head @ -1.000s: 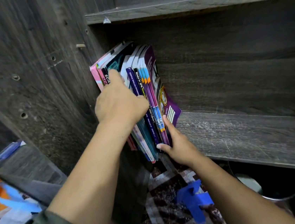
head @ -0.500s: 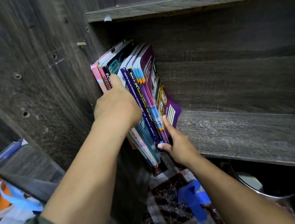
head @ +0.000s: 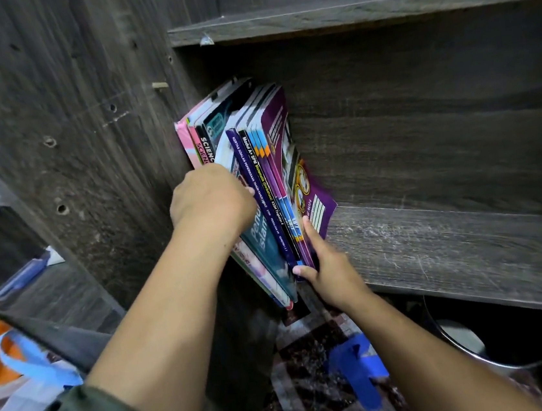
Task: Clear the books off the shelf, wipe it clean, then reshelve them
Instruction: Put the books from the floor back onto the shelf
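Several thin books [head: 257, 159] stand leaning at the left end of a dark wood shelf [head: 437, 254], against the bookcase's side panel. Their lower ends stick out past the shelf's front edge. My left hand [head: 210, 202] grips the spines of the left books, fingers curled in between them. My right hand [head: 327, 266] holds the bottom of the purple books on the right side, thumb under the spines and fingers along the purple cover.
The upper shelf board [head: 359, 11] runs close above the books. A blue cloth [head: 359, 371] lies on the patterned floor below, beside a round metal bin [head: 475, 347]. An orange and blue bag [head: 7, 367] sits at the lower left.
The stack of books has slid outward and down off the shelf's front edge. My left hand moved lower along the spines, and more of the teal cover shows.
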Available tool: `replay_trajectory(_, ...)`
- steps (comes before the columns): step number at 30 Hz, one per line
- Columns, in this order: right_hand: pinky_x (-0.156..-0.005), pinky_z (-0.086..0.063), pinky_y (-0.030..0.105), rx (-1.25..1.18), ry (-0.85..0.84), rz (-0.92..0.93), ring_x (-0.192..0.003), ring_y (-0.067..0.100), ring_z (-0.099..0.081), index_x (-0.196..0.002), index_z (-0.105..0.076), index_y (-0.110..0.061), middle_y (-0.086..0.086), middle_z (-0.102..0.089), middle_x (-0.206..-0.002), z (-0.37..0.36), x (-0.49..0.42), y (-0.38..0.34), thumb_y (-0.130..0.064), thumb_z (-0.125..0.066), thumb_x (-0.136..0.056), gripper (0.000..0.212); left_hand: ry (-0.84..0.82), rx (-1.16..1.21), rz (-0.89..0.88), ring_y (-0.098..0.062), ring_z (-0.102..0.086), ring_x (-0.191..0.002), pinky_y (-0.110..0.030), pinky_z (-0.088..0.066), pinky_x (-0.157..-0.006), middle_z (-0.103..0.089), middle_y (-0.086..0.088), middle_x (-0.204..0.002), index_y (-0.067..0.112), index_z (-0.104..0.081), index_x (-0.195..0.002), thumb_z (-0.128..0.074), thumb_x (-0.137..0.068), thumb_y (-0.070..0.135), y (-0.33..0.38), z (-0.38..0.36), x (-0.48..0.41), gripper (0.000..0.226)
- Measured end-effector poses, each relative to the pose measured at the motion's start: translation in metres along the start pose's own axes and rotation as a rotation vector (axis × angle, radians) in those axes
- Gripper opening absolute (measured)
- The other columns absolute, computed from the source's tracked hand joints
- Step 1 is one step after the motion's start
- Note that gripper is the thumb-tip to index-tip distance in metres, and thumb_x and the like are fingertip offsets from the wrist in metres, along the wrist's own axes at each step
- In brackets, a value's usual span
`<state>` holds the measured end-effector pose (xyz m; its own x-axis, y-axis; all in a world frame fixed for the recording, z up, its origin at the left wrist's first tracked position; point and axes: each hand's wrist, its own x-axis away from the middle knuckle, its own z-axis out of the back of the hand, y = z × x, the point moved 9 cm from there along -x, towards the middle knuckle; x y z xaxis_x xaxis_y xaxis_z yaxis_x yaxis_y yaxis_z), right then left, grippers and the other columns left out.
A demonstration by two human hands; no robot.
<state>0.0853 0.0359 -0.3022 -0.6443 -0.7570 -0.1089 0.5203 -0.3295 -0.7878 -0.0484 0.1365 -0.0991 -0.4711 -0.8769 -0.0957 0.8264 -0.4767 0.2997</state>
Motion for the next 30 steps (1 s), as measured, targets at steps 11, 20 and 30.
replay_trajectory(11, -0.109, -0.029, 0.036, -0.095, -0.063, -0.071, -0.134, 0.024, -0.042, -0.143, 0.007, -0.060, 0.002, -0.039, -0.151, -0.015, -0.007, -0.008, -0.020, -0.065, -0.092, 0.096, -0.139, -0.299, -0.094, -0.028, -0.050, -0.071, -0.028, -0.038, -0.066, -0.044, -0.003, -0.063, 0.013, -0.041, -0.061, -0.063, -0.088, 0.043, -0.018, 0.046, 0.040, 0.046)
replay_trajectory(20, -0.115, -0.027, 0.036, 0.174, -0.303, -0.066, -0.140, 0.027, -0.035, -0.148, -0.001, -0.052, 0.009, -0.033, -0.154, 0.004, -0.019, 0.002, -0.035, -0.062, -0.093, 0.084, -0.250, -0.382, -0.153, -0.019, -0.050, -0.059, -0.028, -0.043, -0.064, -0.050, -0.005, -0.065, 0.012, -0.047, -0.063, -0.060, -0.090, 0.035, -0.018, 0.038, 0.063, 0.039)
replay_trajectory(30, -0.097, -0.043, 0.044, 0.748, -0.208, -0.175, -0.129, 0.034, -0.043, -0.148, -0.029, -0.030, 0.009, -0.036, -0.149, 0.041, 0.029, 0.053, -0.056, -0.031, -0.099, 0.055, -0.104, -0.358, -0.286, -0.034, -0.062, -0.099, -0.031, -0.038, -0.069, -0.065, -0.012, -0.109, 0.015, -0.058, -0.109, -0.059, -0.087, 0.052, -0.019, 0.014, 0.126, 0.043)
